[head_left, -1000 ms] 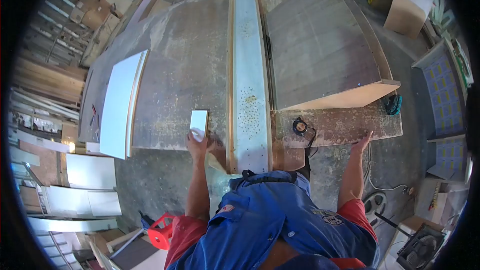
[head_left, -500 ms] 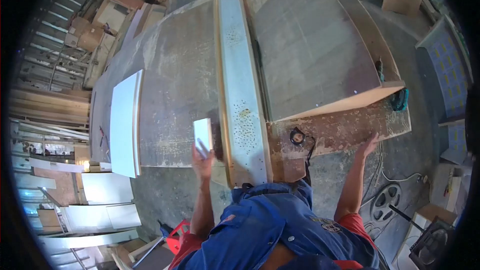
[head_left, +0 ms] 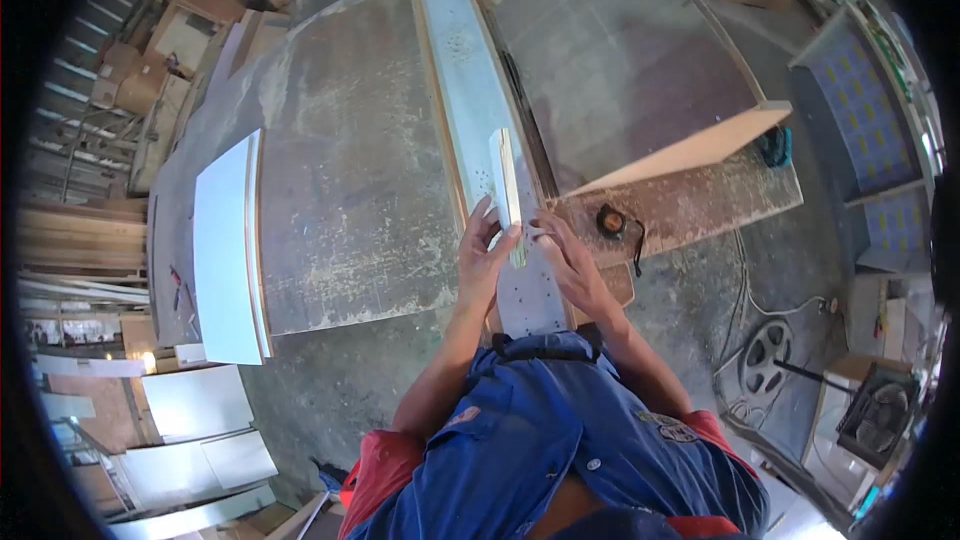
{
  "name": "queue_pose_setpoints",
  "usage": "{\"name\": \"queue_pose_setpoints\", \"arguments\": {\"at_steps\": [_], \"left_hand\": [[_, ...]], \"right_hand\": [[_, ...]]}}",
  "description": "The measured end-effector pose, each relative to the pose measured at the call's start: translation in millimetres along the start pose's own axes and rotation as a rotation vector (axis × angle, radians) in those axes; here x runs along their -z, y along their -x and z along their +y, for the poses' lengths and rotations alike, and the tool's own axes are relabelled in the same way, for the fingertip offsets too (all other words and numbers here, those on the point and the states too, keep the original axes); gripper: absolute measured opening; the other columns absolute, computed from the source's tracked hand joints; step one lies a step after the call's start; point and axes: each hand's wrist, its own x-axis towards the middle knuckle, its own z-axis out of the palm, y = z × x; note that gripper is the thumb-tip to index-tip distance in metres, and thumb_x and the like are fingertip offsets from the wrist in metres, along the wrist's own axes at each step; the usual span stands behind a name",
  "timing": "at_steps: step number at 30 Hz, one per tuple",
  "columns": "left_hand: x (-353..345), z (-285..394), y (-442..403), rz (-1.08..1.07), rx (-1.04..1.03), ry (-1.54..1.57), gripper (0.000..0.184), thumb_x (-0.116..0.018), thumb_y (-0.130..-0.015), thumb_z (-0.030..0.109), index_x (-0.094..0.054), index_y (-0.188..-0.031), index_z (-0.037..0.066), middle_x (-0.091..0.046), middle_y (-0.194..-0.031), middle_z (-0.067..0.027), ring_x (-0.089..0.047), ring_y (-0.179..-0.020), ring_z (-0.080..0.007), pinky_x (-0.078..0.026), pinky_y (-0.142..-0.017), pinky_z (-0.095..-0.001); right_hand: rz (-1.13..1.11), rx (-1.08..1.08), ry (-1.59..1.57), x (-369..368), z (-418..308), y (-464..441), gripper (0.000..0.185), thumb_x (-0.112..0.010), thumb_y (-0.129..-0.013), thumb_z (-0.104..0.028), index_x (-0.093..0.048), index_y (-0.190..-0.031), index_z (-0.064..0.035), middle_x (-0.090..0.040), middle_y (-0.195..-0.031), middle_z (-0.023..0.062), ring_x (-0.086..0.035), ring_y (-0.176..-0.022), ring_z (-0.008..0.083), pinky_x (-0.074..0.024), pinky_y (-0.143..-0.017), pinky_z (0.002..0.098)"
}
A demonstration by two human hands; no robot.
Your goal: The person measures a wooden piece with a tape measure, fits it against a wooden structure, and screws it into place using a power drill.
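My left hand (head_left: 485, 250) grips the near end of a short white-faced wooden strip (head_left: 508, 195), fingers on its left side and thumb near its lower end. Pale wood shows along the strip's edge. It is over a long light-blue board (head_left: 465, 90) pitted with many small dark holes. Close to the strip's right side is my right hand (head_left: 575, 265), its fingers loosely bent and apart. Whether its fingertips touch the strip is unclear. A black tape measure (head_left: 611, 222) with a strap lies on the worn brown surface to the right of that hand.
A large brown panel box (head_left: 630, 60) stands on the right of the worktable (head_left: 350, 170). White boards (head_left: 228, 250) lie stacked at the table's left. Cables and a wheel (head_left: 767, 358) are on the floor at right; more panels (head_left: 200, 403) lean at lower left.
The left hand has carried the white strip right, from beside the blue board to over it. My right hand has come in from the table's right edge to beside the strip.
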Motion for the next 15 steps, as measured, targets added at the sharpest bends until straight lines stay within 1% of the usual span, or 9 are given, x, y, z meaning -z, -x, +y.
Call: {"name": "queue_pose_setpoints", "arguments": {"at_steps": [1, 2, 3, 5, 7, 9, 13, 14, 15], "left_hand": [[2.4, -0.6, 2.5, -0.039, 0.055, 0.098, 0.071, -0.074, -0.09, 0.009, -0.038, -0.151, 0.0, -0.062, -0.129, -0.0106, -0.06, -0.113, -0.0176, -0.051, -0.095, -0.0333], [7.1, -2.5, 5.7, -0.101, 0.073, 0.106, 0.063, -0.07, -0.094, 0.01, -0.041, -0.15, 0.003, -0.062, -0.129, -0.0093, -0.061, -0.112, -0.0166, -0.051, -0.095, -0.0321], [8.1, 4.5, 9.1, -0.117, 0.069, 0.109, 0.063, -0.07, -0.094, 0.01, -0.041, -0.15, 0.003, -0.062, -0.129, -0.0093, -0.061, -0.112, -0.0166, -0.051, -0.095, -0.0321], [8.6, 19.1, 12.8, -0.26, 0.219, 0.366, 0.057, -0.066, -0.097, 0.014, -0.043, -0.149, 0.004, -0.062, -0.128, -0.0083, -0.062, -0.112, -0.0162, -0.053, -0.094, -0.032], [13.5, 18.9, 6.8, -0.301, 0.198, 0.335, 0.053, -0.063, -0.099, 0.017, -0.045, -0.147, 0.005, -0.062, -0.127, -0.0074, -0.063, -0.112, -0.0175, -0.056, -0.09, -0.0349], [20.5, 18.1, 1.2, -0.362, 0.266, 0.33, 0.051, -0.064, -0.099, 0.017, -0.046, -0.146, 0.006, -0.063, -0.125, -0.007, -0.063, -0.113, -0.0181, -0.058, -0.087, -0.0373], [26.0, 18.1, -10.0, -0.315, 0.352, 0.37, 0.051, -0.063, -0.099, 0.018, -0.045, -0.145, 0.005, -0.061, -0.128, -0.0101, -0.063, -0.113, -0.0197, -0.057, -0.089, -0.0388], [26.4, 9.1, -14.9, -0.331, 0.348, 0.508, 0.052, -0.064, -0.099, 0.018, -0.045, -0.146, 0.004, -0.06, -0.129, -0.0112, -0.063, -0.114, -0.0195, -0.056, -0.092, -0.039], [25.4, 13.0, -15.3, -0.328, 0.355, 0.521, 0.052, -0.064, -0.099, 0.018, -0.045, -0.146, 0.004, -0.06, -0.129, -0.0112, -0.063, -0.114, -0.0195, -0.056, -0.092, -0.039]], "right_hand": [[-0.014, -0.046, -0.108, -9.5, 1.6, 1.9, 0.045, -0.053, -0.105, -0.024, -0.048, -0.144, 0.0, -0.059, -0.132, 0.0145, -0.056, -0.115, 0.0203, -0.0461, -0.098, 0.0331], [-0.002, -0.041, -0.098, -14.5, 2.4, 6.0, 0.045, -0.053, -0.105, -0.024, -0.048, -0.144, 0.0, -0.059, -0.132, 0.0145, -0.056, -0.115, 0.0203, -0.0461, -0.098, 0.0331], [0.01, -0.05, -0.14, -19.2, 3.1, 8.1, 0.046, -0.053, -0.105, -0.026, -0.048, -0.144, -0.0009, -0.058, -0.134, 0.0137, -0.057, -0.114, 0.0197, -0.047, -0.096, 0.0329], [0.044, -0.045, -0.183, -24.8, 6.0, 8.2, 0.047, -0.053, -0.105, -0.028, -0.048, -0.145, -0.0018, -0.057, -0.136, 0.013, -0.057, -0.112, 0.0192, -0.0479, -0.094, 0.0326], [0.043, -0.157, -0.137, -22.5, 9.2, 10.9, 0.047, -0.054, -0.105, -0.028, -0.048, -0.145, -0.0045, -0.057, -0.136, 0.0111, -0.058, -0.111, 0.0179, -0.0491, -0.093, 0.0319], [0.041, -0.205, -0.157, -19.6, 13.4, 9.7, 0.048, -0.055, -0.105, -0.029, -0.047, -0.146, -0.0058, -0.057, -0.136, 0.0108, -0.059, -0.111, 0.0173, -0.0498, -0.092, 0.0315], [0.035, -0.274, -0.184, -22.6, 9.1, 0.0, 0.053, -0.056, -0.104, -0.03, -0.043, -0.149, -0.0066, -0.057, -0.137, 0.0105, -0.059, -0.114, 0.0173, -0.0513, -0.092, 0.0323], [0.034, -0.287, -0.174, -25.9, 9.5, -3.0, 0.053, -0.056, -0.104, -0.03, -0.043, -0.149, -0.0066, -0.057, -0.137, 0.0105, -0.059, -0.114, 0.0173, -0.0513, -0.092, 0.0323], [0.074, -0.329, -0.329, -29.1, 10.0, -5.8, 0.052, -0.054, -0.105, -0.03, -0.042, -0.151, -0.0082, -0.057, -0.137, 0.0078, -0.059, -0.114, 0.0154, -0.0511, -0.092, 0.032]]}}
